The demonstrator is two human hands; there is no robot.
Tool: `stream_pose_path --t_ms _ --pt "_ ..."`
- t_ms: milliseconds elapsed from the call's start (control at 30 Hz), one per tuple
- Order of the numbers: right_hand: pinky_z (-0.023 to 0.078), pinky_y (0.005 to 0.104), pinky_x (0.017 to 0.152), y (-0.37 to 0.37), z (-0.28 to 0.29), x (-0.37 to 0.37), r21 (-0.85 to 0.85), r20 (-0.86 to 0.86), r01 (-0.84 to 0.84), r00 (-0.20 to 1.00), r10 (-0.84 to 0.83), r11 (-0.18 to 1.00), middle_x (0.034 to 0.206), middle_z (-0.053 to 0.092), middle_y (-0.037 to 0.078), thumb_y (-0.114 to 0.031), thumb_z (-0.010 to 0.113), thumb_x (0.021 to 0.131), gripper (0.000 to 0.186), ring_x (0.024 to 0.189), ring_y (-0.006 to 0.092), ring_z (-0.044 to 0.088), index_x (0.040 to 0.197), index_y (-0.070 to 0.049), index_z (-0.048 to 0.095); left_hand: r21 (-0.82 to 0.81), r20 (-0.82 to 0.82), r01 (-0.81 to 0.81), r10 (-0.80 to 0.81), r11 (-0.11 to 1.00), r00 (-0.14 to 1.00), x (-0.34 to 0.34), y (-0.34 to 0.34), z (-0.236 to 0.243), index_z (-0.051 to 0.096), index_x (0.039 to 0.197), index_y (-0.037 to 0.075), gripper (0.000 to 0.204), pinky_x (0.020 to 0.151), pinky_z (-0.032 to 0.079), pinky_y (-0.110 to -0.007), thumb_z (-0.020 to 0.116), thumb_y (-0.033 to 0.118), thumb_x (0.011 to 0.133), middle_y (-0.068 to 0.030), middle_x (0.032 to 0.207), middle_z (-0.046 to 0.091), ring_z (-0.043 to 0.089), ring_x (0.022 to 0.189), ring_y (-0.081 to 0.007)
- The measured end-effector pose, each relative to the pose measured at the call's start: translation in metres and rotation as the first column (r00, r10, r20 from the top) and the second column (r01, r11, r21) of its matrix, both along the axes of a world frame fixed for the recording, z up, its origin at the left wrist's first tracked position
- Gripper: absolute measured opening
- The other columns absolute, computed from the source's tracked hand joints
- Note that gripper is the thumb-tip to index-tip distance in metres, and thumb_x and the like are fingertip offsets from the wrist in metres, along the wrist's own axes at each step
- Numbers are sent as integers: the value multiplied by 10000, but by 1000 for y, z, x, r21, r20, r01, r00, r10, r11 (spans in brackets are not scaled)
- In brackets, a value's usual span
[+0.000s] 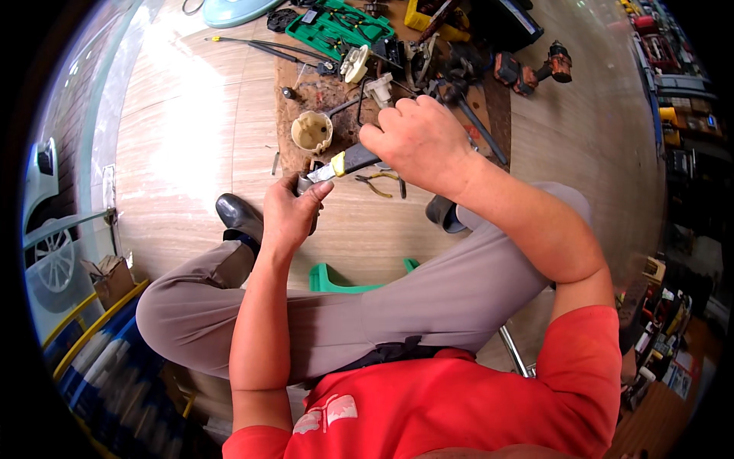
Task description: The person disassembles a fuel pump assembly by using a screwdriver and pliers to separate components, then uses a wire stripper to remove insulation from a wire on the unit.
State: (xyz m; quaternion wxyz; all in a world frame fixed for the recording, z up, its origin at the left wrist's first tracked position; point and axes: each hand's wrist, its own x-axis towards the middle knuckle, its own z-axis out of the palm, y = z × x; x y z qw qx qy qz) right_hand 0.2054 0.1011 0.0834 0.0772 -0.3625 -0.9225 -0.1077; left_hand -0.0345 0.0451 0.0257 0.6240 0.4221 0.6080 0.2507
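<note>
My right hand is closed round the black handle of what looks like a utility knife, with a yellow section near its front. Its pale, silvery end points down and left, toward my left hand. The fingers of that hand are wrapped around a small grey metal part, mostly hidden by them. The tool's tip meets or lies just over this part; I cannot tell which. Just beyond sits a cream-coloured round plastic cup-like housing on a stained brown board. Yellow-handled pliers lie below the tool.
Several dark machine parts and a pale fitting crowd the board. Beyond them is an open green tool case. A cordless drill lies at the right. A green stool shows between my legs. A blue-and-yellow rack stands left.
</note>
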Motion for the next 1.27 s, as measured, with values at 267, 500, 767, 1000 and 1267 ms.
stream_pose_path --t_ms 267,500,767,1000,1267 --pt "433 330 624 -1 -2 -2 37 12 -5 1000 4 999 697 527 -1 -143 614 784 79 701 189 584 748 -170 549 171 -131 35 -13 985 991 4 -4 -8 617 1000 -59 409 518 452 -259 729 328 934 -31 706 612 546 587 -82" --pt "439 333 617 -4 -15 -3 17 15 19 1000 -19 1000 690 532 0 -145 611 788 65 695 194 589 767 -165 553 185 -360 86 -14 979 933 9 -8 -10 644 1093 -87 525 548 467 -381 722 406 929 -143 606 608 556 524 -207" --pt "441 341 608 -9 -23 -4 -19 -2 53 999 -53 998 690 534 -1 -140 603 790 53 689 201 586 780 -165 557 169 -399 100 -25 981 917 9 -6 -5 654 1053 -93 540 591 487 -426 712 429 928 -210 634 626 602 566 -332" --pt "443 346 607 -11 -22 -6 -40 -1 68 998 -68 997 701 541 2 -139 604 790 53 694 208 591 802 -161 557 136 -401 111 -48 984 915 5 -5 -11 650 1014 -92 508 593 499 -402 710 407 937 -181 638 630 618 570 -280" --pt "449 356 610 -10 -16 -8 -70 11 70 998 -70 995 703 551 7 -132 604 788 60 701 213 600 797 -156 549 206 -302 111 -44 972 952 5 -5 -7 616 1155 -24 452 559 502 -332 701 372 954 -68 655 640 608 550 -171"
